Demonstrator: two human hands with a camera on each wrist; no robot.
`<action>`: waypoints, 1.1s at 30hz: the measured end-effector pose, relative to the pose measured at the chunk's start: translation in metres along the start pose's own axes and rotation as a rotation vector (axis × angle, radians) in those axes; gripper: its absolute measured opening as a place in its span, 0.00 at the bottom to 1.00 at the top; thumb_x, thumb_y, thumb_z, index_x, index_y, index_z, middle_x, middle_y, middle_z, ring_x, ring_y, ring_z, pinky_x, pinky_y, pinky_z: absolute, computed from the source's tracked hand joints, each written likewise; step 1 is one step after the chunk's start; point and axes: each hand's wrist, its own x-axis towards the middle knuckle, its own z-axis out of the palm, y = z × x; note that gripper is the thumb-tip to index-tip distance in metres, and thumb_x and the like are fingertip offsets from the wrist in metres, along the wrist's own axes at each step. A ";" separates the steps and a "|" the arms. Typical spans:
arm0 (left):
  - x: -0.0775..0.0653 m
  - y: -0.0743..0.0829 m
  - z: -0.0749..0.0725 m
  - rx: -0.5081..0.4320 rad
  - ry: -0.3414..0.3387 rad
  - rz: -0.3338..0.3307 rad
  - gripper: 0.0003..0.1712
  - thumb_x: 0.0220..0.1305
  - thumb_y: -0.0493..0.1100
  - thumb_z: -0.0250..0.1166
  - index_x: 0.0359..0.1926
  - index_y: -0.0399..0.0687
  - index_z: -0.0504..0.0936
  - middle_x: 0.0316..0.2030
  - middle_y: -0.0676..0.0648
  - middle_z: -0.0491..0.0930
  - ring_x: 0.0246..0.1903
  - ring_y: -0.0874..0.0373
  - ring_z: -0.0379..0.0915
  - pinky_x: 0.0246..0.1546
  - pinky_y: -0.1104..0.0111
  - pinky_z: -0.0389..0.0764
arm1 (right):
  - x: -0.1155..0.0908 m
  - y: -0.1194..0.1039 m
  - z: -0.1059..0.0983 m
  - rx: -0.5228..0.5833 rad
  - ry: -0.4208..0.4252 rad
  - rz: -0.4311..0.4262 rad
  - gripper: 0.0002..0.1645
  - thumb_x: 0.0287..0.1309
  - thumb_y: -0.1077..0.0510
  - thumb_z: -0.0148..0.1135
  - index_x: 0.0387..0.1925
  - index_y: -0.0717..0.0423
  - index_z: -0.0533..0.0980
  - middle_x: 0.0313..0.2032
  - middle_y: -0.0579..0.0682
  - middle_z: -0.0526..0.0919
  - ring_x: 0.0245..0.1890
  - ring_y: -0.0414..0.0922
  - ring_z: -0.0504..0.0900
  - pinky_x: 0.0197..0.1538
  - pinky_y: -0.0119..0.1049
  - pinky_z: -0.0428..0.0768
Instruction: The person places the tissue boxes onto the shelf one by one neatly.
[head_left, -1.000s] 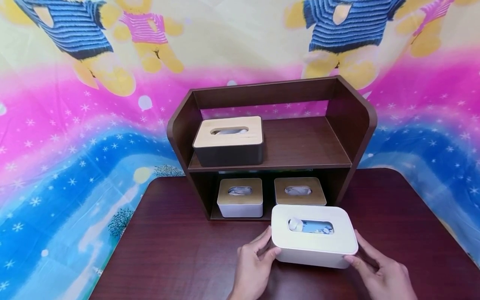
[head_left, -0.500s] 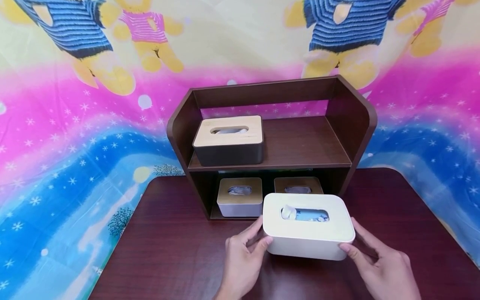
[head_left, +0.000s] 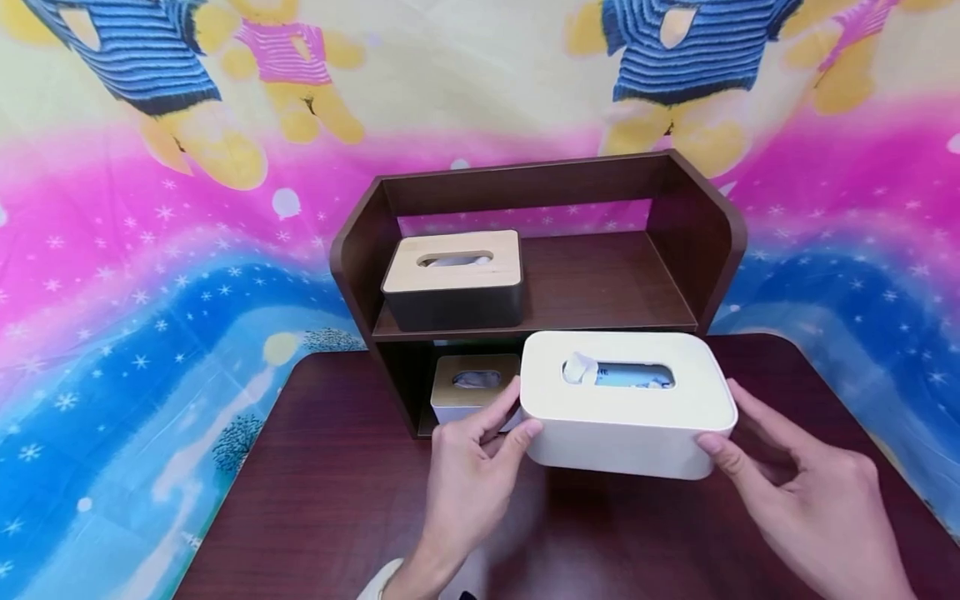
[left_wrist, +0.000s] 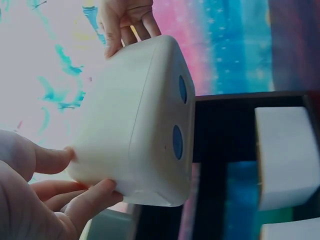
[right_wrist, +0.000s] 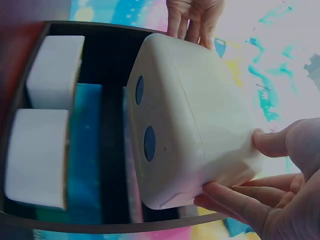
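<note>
A white tissue box [head_left: 622, 446] with rounded corners is held up in the air in front of the shelf, its oval slot showing a tissue tuft and a blue pack inside. My left hand [head_left: 472, 475] grips its left end, thumb on the near side. At the right end, my right hand [head_left: 806, 475] holds it the same way. Both wrist views show the underside of the white tissue box [left_wrist: 115, 120] with two round blue-looking holes; the right wrist view has the left hand [right_wrist: 195, 20] at its far end.
A dark brown two-tier shelf [head_left: 607, 283] stands on the reddish-brown table [head_left: 315, 500]. A black tissue box with a light wooden lid [head_left: 453, 283] sits at the upper left. Below is a small white tissue box with a brown lid [head_left: 457, 392]; another [right_wrist: 37, 155] appears in the right wrist view.
Both hands have lifted the white tissue box upward from low above the table toward the upper tier's front edge. It now hides the lower right small box in the head view.
</note>
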 end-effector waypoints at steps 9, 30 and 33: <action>0.016 0.031 -0.004 0.036 0.001 0.073 0.30 0.68 0.39 0.76 0.69 0.43 0.81 0.66 0.44 0.82 0.58 0.58 0.84 0.49 0.71 0.88 | 0.019 -0.017 -0.019 0.012 0.088 -0.082 0.43 0.53 0.56 0.85 0.71 0.45 0.79 0.28 0.63 0.91 0.19 0.09 0.68 0.23 0.17 0.67; 0.054 0.059 0.002 0.078 0.048 0.174 0.31 0.68 0.40 0.76 0.70 0.46 0.80 0.65 0.46 0.83 0.46 0.67 0.85 0.24 0.80 0.76 | 0.067 -0.029 -0.027 0.059 0.042 -0.068 0.41 0.66 0.51 0.77 0.77 0.38 0.71 0.57 0.68 0.87 0.44 0.04 0.74 0.45 0.02 0.65; 0.061 0.056 0.003 0.105 0.065 0.178 0.30 0.68 0.40 0.76 0.70 0.47 0.81 0.64 0.45 0.84 0.48 0.68 0.85 0.19 0.79 0.71 | 0.075 -0.028 -0.021 0.083 0.016 -0.048 0.40 0.67 0.50 0.75 0.77 0.35 0.70 0.59 0.66 0.87 0.44 0.06 0.76 0.46 0.03 0.67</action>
